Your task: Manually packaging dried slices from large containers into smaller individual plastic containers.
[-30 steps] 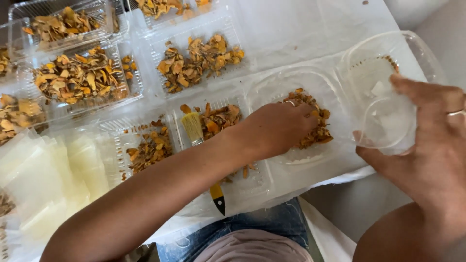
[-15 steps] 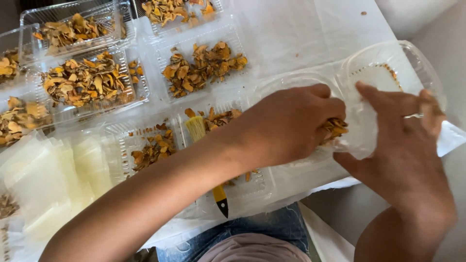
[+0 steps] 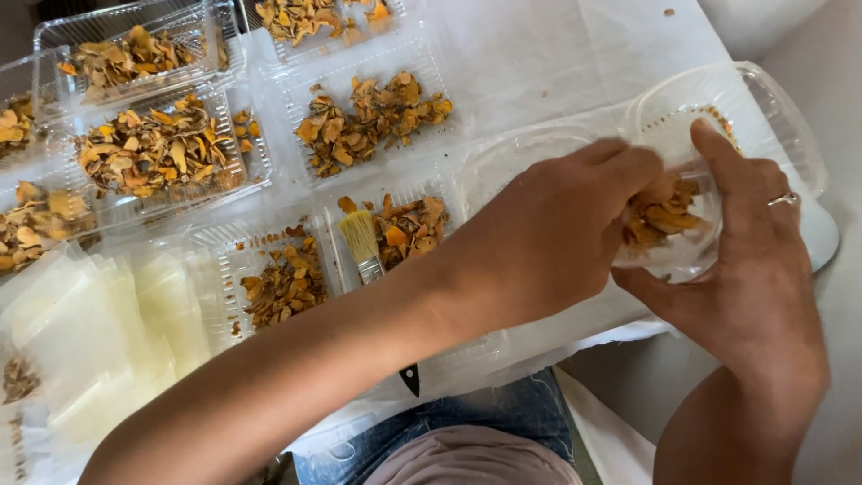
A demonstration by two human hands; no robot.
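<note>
Right hand cupping clear cup, left hand atop, table edge beside.

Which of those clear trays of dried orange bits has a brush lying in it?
The tray just left of the left hand, in the near row: a yellow-bristled brush rests in it. The other trays hold only dried pieces.
</note>
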